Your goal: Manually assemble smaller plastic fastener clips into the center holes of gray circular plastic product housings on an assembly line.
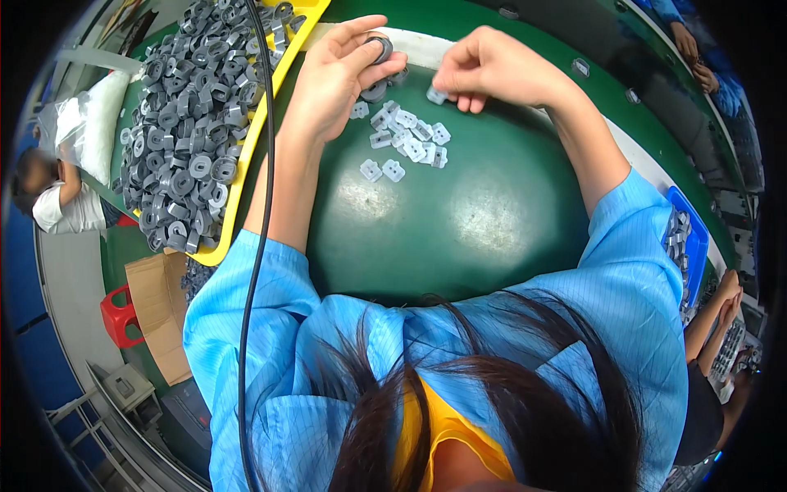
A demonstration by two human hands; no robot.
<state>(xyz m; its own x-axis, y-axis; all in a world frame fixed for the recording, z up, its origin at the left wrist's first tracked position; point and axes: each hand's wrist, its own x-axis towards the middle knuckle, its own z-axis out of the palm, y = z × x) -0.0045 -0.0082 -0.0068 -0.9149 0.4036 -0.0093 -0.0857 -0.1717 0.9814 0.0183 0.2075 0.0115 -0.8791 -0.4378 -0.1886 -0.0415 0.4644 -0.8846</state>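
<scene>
My left hand (321,86) grips a dark grey, ring-like plastic part (380,51) between thumb and fingers, above the green table (459,246). A few more grey parts (375,91) lie just under that hand, partly hidden by it. To the right, my right hand (498,70) is closed in a pinch on a small translucent white plastic piece (436,95), close to the tabletop. Between and nearer than the hands, a loose group of similar translucent pieces (403,141) is spread on the table. Two of them (393,170) sit slightly apart at the near side.
A yellow tray (308,23) heaped with grey ring parts stands left of my left forearm. A black cable (264,156) hangs along it. Further right is a blue tray (698,246) of parts. Other people's hands (687,45) show at the right edge. Past my hands runs a green belt-like strip (541,41).
</scene>
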